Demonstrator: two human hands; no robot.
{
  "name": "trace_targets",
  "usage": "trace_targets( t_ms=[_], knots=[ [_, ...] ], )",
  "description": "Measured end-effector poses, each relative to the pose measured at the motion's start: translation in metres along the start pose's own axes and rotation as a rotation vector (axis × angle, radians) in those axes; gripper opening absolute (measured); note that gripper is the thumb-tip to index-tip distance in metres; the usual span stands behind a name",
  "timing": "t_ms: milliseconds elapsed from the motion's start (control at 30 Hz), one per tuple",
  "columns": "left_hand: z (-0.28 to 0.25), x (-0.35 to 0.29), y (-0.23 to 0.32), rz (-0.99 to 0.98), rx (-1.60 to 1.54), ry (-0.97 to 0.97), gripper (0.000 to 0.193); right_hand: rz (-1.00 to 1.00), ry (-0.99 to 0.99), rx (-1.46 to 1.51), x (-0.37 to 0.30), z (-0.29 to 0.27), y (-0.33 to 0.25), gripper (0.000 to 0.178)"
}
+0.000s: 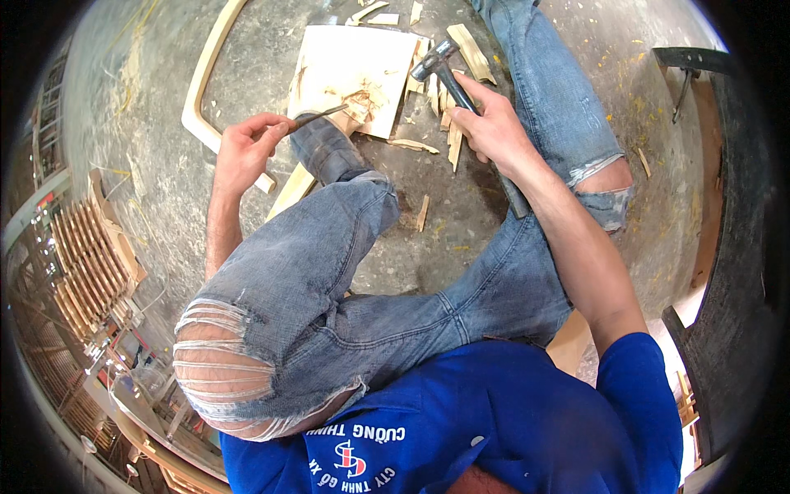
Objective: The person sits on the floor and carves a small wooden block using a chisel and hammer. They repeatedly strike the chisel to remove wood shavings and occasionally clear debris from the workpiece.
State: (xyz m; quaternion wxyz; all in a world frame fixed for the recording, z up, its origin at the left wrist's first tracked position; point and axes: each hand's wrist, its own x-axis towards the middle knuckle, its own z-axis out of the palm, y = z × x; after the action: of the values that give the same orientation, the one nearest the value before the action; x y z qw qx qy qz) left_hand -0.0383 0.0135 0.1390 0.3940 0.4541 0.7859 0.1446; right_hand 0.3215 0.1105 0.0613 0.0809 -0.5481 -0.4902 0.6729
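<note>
My left hand (244, 152) pinches a thin, dark metal rod (327, 113) between thumb and fingers. Its far end slants up to the right, over the near part of a pale square board (329, 62); whether the tip is sharpened is too small to tell. Wood shavings (362, 103) lie on that board near the tip. Wrapped round a hammer (434, 61) is my right hand (492, 123), just right of the board. The hammer's metal head points up and left, and its dark handle runs back past my wrist, above the floor.
My jean-clad legs (461, 305) are folded on the concrete floor, one foot by the board. Wood splinters (454, 144) lie between board and hammer. A bent wooden frame piece (195, 107) lies at left, slatted wooden parts (90, 259) stand beyond, and dark furniture (732, 272) is at right.
</note>
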Motion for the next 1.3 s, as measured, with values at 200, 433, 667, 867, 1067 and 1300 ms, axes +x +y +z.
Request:
trace_targets(
  t_ms=[200,433,667,867,1067,1300],
  knots=[
    [0.033,0.025,0.016,0.246,-0.06,0.143,0.021,-0.113,0.138,-0.123,0.043,0.018,0.038,0.062],
    [0.086,0.023,0.038,0.464,-0.258,0.129,0.023,-0.342,-0.005,-0.636,0.032,0.048,-0.003,0.056],
    [0.107,0.023,0.034,0.402,-0.393,-0.169,0.023,-0.224,-0.068,0.529,0.015,0.085,-0.038,0.052],
    [0.139,0.061,-0.049,0.557,0.943,0.371,0.06,-0.158,0.075,0.241,0.045,0.04,-0.035,0.03],
    [0.138,0.084,-0.021,0.312,0.941,0.02,0.054,-0.243,0.051,0.301,0.046,0.036,-0.031,0.031],
    [0.13,0.08,-0.021,0.289,0.905,-0.001,0.053,-0.289,0.028,0.058,0.052,0.038,-0.025,0.03]
  ],
)
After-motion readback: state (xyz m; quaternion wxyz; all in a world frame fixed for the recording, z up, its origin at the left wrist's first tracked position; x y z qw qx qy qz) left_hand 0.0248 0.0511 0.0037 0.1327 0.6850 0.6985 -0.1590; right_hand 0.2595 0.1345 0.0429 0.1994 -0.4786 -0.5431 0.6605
